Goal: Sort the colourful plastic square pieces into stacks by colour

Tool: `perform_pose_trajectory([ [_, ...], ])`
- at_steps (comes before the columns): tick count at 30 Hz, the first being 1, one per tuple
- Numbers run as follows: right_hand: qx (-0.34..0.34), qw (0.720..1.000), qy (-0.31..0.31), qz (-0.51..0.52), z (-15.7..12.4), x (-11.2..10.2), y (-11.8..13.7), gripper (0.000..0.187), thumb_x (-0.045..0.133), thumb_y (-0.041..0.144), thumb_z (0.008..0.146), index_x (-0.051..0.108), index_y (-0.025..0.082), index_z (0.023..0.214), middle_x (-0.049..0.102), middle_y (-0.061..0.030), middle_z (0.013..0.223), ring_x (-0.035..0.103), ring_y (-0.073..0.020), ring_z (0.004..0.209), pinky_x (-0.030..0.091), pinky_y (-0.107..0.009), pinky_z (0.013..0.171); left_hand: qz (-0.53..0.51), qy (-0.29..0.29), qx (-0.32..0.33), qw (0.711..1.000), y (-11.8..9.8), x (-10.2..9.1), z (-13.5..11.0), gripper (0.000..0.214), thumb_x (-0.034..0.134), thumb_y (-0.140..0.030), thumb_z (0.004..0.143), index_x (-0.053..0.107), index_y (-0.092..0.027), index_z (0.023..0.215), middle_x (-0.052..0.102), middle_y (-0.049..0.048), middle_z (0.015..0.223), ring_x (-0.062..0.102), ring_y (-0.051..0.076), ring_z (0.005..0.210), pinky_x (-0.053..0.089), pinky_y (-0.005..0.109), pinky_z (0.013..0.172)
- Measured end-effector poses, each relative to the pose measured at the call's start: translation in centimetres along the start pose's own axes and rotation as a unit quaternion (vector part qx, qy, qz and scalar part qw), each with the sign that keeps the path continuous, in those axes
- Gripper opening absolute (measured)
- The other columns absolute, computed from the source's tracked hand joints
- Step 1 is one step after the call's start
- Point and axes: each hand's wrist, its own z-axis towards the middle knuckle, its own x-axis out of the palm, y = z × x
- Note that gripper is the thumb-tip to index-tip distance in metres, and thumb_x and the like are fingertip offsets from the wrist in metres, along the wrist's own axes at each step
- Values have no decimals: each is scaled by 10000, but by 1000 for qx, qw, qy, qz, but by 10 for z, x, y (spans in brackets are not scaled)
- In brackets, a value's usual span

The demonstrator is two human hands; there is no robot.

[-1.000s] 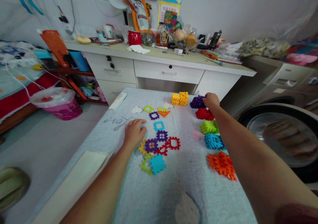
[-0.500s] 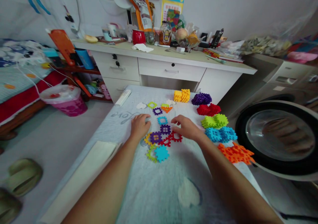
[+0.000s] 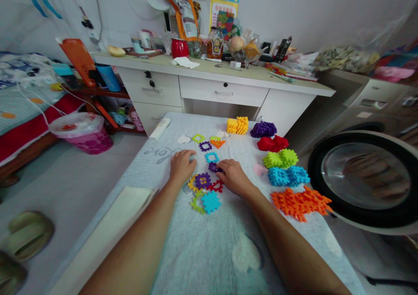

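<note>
Loose flat toy tiles lie in the middle of a pale blue cloth-covered table (image 3: 209,251). My left hand (image 3: 181,166) rests palm down on the cloth beside a purple-and-yellow tile (image 3: 201,181), fingers curled. My right hand (image 3: 231,175) lies over a small purple tile (image 3: 213,167) and a red tile (image 3: 216,186), fingertips pinching at the purple one. A blue tile (image 3: 210,201) and a green one (image 3: 196,202) lie nearer me. Sorted heaps run down the right side: yellow (image 3: 237,125), purple (image 3: 263,129), red (image 3: 272,144), green (image 3: 280,159), blue (image 3: 287,176), orange (image 3: 298,202).
A cluttered white desk (image 3: 225,88) with drawers stands beyond the table. A washing machine door (image 3: 365,177) is at the right. At the left are a pink bin (image 3: 81,133), a bed (image 3: 19,107) and slippers (image 3: 26,234) on the floor. A white remote (image 3: 160,128) lies at the table's far corner.
My right hand came back from the purple heap at the far right to the loose tiles in the middle and settled on the small purple tile. My left hand stayed put.
</note>
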Motion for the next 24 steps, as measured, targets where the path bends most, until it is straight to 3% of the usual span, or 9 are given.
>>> perform_pose_trajectory([
  [3, 40, 998, -49, 20, 1, -4, -6, 254, 468, 247, 1006, 708, 188, 1068, 727, -86, 1063, 617, -206, 996, 409, -314, 909, -1, 4, -4, 1000, 0, -1, 0, 334, 532, -273, 837, 674, -247, 1138, 694, 52, 1214, 576, 272, 1167, 412, 423, 1015],
  [7, 153, 978, -136, 50, 1, -10, -27, 322, 389, 243, 1013, 704, 183, 1036, 739, -87, 985, 647, -203, 892, 433, -284, 815, 1, 1, -2, 1000, 1, 1, 0, 331, 528, -271, 840, 675, -247, 1135, 692, 55, 1209, 575, 269, 1174, 407, 416, 1026],
  [11, 232, 960, -153, 38, -1, -10, -46, 333, 402, 279, 1000, 709, 174, 1076, 739, -103, 1006, 655, -223, 914, 437, -297, 831, 3, 0, -4, 1000, 1, 1, 0, 329, 529, -274, 839, 673, -254, 1134, 693, 52, 1203, 573, 271, 1169, 407, 420, 1021],
  [16, 229, 963, -134, -55, -4, -2, -52, 424, 581, 333, 906, 650, 102, 1255, 656, -181, 1190, 590, -278, 1091, 415, -351, 977, -2, 1, -5, 1000, 1, 0, -1, 331, 525, -267, 836, 669, -252, 1134, 690, 49, 1214, 569, 268, 1175, 402, 424, 1020],
  [24, 217, 967, -112, -78, -7, 1, -53, 423, 657, 314, 828, 671, 126, 1207, 643, -160, 1101, 587, -287, 1011, 447, -393, 950, -5, -2, -4, 1000, 2, 2, 0, 323, 529, -272, 840, 668, -260, 1131, 689, 48, 1218, 568, 270, 1176, 399, 430, 1025],
])
